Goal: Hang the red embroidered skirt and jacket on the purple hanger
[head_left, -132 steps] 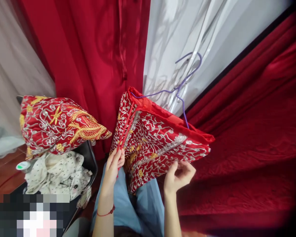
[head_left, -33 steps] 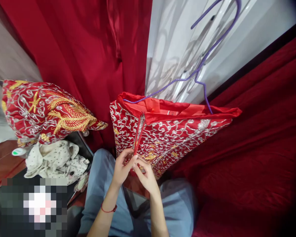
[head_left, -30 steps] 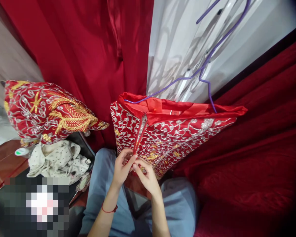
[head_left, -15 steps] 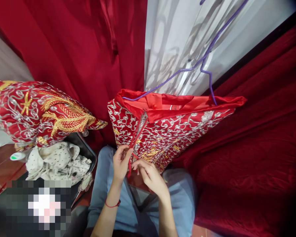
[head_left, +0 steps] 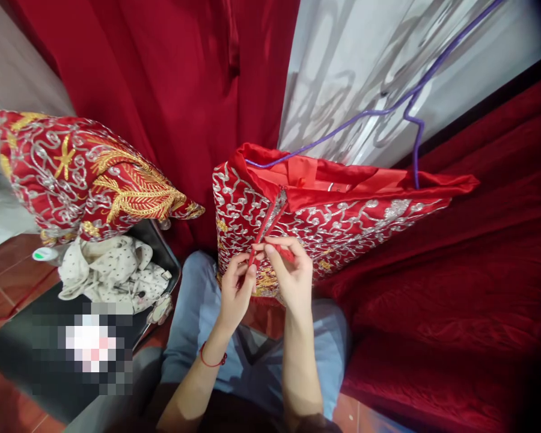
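Nearest the camera, below the work, blue trousers [head_left: 192,310] cover the person's parted knees. Just above them, both hands meet at a red cord [head_left: 265,224]. Left hand [head_left: 237,285]: fingers curled, thumb and forefinger pinched together on the cord; a thin red bracelet [head_left: 213,364] circles the wrist. Right hand [head_left: 295,267]: thumb and fingertips closed on the cord, its fingertips just beside those of the left; any contact between them cannot be determined. Two strands of cord run up to the slit at the waistband of a red skirt [head_left: 342,231], which hangs before the knees, embroidered in silver and gold. A purple hanger [head_left: 424,80] supports it, both arm ends inside the waistband; the hook is out of frame. To the left, a black chair [head_left: 24,355] carries a spotted cloth [head_left: 112,270]; a bottle [head_left: 45,255] is near the cloth. Matching embroidered fabric [head_left: 90,174] is draped over the backrest. Farther back: a red curtain [head_left: 162,72] and, beside it, white fabric [head_left: 342,60].
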Demonstrator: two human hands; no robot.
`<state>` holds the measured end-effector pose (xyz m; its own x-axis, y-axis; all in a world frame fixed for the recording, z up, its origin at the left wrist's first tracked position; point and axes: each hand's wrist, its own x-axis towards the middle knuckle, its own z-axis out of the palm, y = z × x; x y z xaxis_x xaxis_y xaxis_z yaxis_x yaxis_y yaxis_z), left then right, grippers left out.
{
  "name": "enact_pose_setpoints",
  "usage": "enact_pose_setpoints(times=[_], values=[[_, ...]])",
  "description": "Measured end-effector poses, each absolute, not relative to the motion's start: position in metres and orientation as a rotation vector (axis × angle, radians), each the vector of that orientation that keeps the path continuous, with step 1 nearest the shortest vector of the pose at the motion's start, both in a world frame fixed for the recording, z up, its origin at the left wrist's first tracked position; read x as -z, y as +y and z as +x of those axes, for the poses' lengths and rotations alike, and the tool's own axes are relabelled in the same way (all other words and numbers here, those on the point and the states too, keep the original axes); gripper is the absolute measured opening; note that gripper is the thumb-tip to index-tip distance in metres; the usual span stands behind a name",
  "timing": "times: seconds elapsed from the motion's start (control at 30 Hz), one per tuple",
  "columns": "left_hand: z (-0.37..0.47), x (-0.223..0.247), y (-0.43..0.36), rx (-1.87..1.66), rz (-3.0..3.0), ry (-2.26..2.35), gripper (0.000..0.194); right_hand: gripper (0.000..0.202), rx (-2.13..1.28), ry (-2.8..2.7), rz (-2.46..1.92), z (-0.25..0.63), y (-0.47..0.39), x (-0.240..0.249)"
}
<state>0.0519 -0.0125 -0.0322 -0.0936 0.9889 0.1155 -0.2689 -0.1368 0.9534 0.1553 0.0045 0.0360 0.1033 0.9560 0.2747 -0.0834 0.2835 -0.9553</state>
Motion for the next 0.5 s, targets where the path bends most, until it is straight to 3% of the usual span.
enact_pose_setpoints(times=[0.5], values=[[0.051, 0.02, -0.025, -1.381, 0.968, 0.928, 0.04, 0.024, -0.524, -1.538, -1.179, 0.158, 0.007, -0.034]])
